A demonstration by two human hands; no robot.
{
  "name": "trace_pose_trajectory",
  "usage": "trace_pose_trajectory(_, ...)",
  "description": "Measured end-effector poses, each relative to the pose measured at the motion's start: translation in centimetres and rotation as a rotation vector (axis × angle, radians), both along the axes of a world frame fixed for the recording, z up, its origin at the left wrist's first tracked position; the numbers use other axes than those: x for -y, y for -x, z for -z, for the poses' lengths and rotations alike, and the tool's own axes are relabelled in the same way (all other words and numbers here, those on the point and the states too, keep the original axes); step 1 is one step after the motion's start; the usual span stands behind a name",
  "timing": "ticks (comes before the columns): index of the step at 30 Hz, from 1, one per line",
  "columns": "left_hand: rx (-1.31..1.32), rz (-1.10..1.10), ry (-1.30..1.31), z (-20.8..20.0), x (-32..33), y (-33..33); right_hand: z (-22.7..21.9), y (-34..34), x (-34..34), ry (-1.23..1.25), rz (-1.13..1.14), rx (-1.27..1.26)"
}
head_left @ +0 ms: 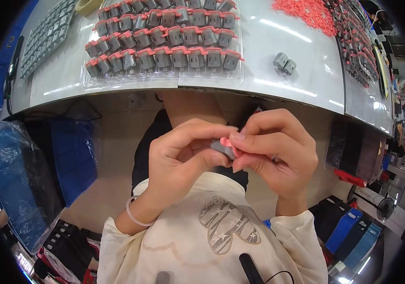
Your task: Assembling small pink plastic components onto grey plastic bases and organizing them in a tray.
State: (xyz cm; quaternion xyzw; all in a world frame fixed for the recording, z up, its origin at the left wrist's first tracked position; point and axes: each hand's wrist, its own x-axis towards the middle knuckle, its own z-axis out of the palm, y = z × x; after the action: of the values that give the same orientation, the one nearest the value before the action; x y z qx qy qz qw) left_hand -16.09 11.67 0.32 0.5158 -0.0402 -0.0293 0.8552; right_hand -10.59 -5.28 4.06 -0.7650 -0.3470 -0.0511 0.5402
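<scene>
A person's two bare hands meet over the lap, both sets of fingers pinching at one small assembly. The left hand (174, 154) grips a gray part (221, 147) between thumb and curled fingers, its index finger stretched across the top; the hold of its lower fingers is hidden. The right hand (285, 154) pinches a pink clip (236, 150) between thumb and fingertips, the clip lying against the gray part, right between the two hands. How firmly the clip is seated cannot be told.

Nearest the fingers on the body side, a cream shirt (179, 236) fills the view, and a pale band (133, 215) circles the left wrist. Beyond the fingers runs a white table (259, 57). On it, ahead and to their left, a clear tray (212, 85) carries rows of gray parts topped with pink pieces. Ahead and slightly right sit two loose gray parts (288, 67), side by side, with a heap of pink pieces (306, 14) farther out. Well left of the fingers, beyond the tray, lies a sheet of gray pieces (46, 38).
</scene>
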Motion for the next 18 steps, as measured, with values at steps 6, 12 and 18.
trace_pose_trajectory(6, -0.076, 0.023, 0.132, -0.2, 0.2, 0.4, 0.2, 0.3, 0.4, -0.022, -0.044, -0.052)
trace_pose_trajectory(12, 0.050, -0.068, 0.000, -0.3, 0.7, 0.8, -0.9, -0.3, 1.0, 0.210, -0.122, 0.202)
trace_pose_trajectory(18, 0.185, -0.092, -0.325, -1.2, 0.2, 0.5, -0.4, -0.8, 0.9, 0.105, -0.153, 0.174)
